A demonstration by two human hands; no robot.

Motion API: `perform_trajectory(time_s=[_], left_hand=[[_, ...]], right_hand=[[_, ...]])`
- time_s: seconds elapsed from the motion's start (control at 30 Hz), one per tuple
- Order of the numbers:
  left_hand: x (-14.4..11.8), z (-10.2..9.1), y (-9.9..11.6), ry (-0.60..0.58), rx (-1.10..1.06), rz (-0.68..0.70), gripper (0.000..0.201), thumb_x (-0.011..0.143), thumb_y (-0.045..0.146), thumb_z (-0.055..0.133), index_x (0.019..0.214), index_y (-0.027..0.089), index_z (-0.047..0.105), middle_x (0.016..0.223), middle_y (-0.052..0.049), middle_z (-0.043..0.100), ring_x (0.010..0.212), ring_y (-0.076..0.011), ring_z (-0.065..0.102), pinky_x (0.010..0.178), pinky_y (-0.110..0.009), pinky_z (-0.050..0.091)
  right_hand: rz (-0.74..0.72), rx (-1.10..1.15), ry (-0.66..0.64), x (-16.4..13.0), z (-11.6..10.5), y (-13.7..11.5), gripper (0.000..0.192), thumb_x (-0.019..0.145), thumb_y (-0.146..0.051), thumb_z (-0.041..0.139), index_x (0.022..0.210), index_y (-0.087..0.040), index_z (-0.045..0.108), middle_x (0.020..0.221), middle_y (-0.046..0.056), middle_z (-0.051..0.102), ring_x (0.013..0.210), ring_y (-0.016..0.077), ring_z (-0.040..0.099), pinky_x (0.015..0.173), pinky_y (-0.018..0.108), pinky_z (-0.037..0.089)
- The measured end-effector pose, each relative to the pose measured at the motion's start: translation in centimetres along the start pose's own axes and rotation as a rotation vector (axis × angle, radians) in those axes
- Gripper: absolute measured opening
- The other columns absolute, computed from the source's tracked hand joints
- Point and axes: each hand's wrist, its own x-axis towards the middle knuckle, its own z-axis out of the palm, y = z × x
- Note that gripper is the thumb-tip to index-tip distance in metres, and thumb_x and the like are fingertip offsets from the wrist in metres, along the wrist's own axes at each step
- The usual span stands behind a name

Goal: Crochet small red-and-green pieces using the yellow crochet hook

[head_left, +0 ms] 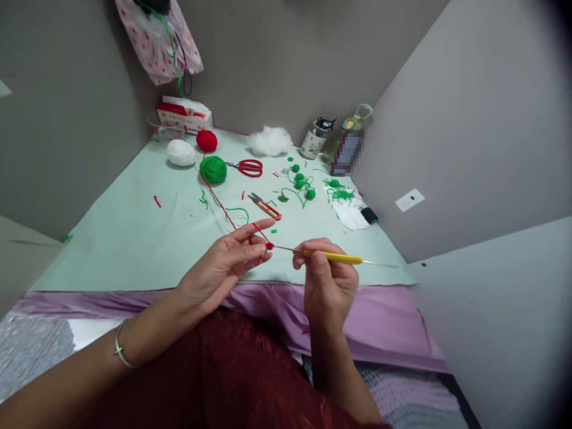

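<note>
Between the thumb and fingers of my left hand [227, 256] is pinched a small red crochet piece [269, 245]. Red yarn [218, 201] loops over my raised index finger and runs back toward the red yarn ball [207, 141]. My right hand [330, 274] grips the yellow handle of a crochet hook [333, 256] like a pen. The hook's thin metal tip points left and meets the red piece; whether it is inside a loop is too small to tell. Just beyond my hands lie orange thread snips [266, 207].
Green [213, 170] and white [181, 153] yarn balls sit back left, near red-handled scissors [249, 168] and a tissue box [196, 116]. White stuffing [270, 142], a pen cup [313, 142] and a bottle [347, 146] stand at the back. Small green crocheted pieces [299, 182] lie right of centre.
</note>
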Motion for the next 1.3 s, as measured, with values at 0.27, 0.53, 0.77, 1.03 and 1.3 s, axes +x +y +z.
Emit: perform_trajectory(time_s=[0.27,0.53,0.77,1.03,1.3], left_hand=[[-0.4,0.4,-0.4,-0.009,0.132,0.031,0.047,0.082,0.023,0.085,0.128,0.023,0.075,0.083,0.002,0.068,0.083,-0.0123,0.059,0.085,-0.025,0.043],[-0.4,0.6,0.2,0.014,0.120,0.023,0.040,0.078,0.021,0.085,0.118,0.023,0.080,0.087,0.001,0.066,0.086,-0.0145,0.059,0.092,-0.030,0.045],[-0.6,0.6,0.3,0.028,0.214,0.086,0.042,0.079,0.021,0.083,0.121,0.022,0.080,0.084,0.002,0.065,0.084,-0.0150,0.057,0.089,-0.030,0.044],[-0.6,0.4,-0.2,0.052,0.221,0.185,0.044,0.079,0.019,0.085,0.122,0.027,0.079,0.079,0.004,0.065,0.079,-0.0112,0.057,0.083,-0.024,0.046],[-0.4,0.5,0.2,0.015,-0.012,-0.051,0.038,0.076,0.018,0.085,0.114,0.018,0.082,0.085,-0.001,0.072,0.085,-0.0130,0.063,0.100,-0.031,0.050]], right_hand=[[-0.304,-0.333,-0.037,-1.2,1.1,0.5,0.038,0.096,-0.006,0.062,0.121,-0.032,0.075,0.112,0.007,0.077,0.102,0.0210,0.073,0.083,0.039,0.063],[0.192,0.225,-0.071,0.3,0.3,0.4,0.015,0.102,-0.028,0.059,0.100,-0.022,0.073,0.090,0.005,0.079,0.071,0.0143,0.071,0.069,0.032,0.061],[0.101,0.035,-0.113,-0.2,-0.2,-0.9,0.018,0.105,-0.022,0.053,0.105,-0.023,0.071,0.095,0.003,0.078,0.073,0.0137,0.073,0.072,0.032,0.062],[-0.508,-0.578,-0.233,-1.4,0.1,0.0,0.045,0.097,-0.008,0.060,0.136,-0.029,0.065,0.115,0.009,0.076,0.104,0.0223,0.074,0.083,0.037,0.065],[-0.154,-0.173,-0.054,-0.6,0.3,-0.2,0.026,0.101,-0.013,0.054,0.110,-0.028,0.074,0.093,0.003,0.075,0.080,0.0175,0.070,0.071,0.035,0.061]])
